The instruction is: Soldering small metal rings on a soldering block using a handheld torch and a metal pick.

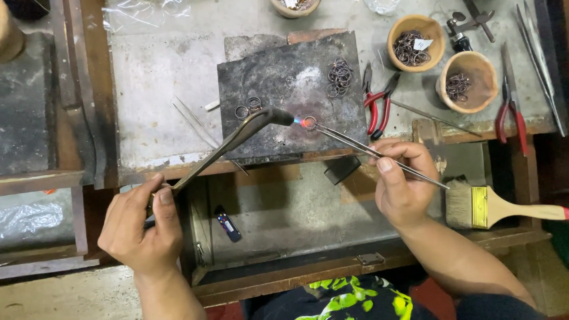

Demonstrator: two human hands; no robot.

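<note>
My left hand grips the handle of a brass torch whose nozzle points right, with a small blue flame at its tip. My right hand pinches long steel tweezers that hold a small metal ring, glowing orange in the flame. The ring sits just above a dark charred soldering block. Two loose rings lie on the block's left side, and a pile of several rings lies at its upper right.
Two wooden bowls of rings stand at the right. Red-handled pliers, a paintbrush, spare tweezers and a lighter in the open drawer lie around the bench.
</note>
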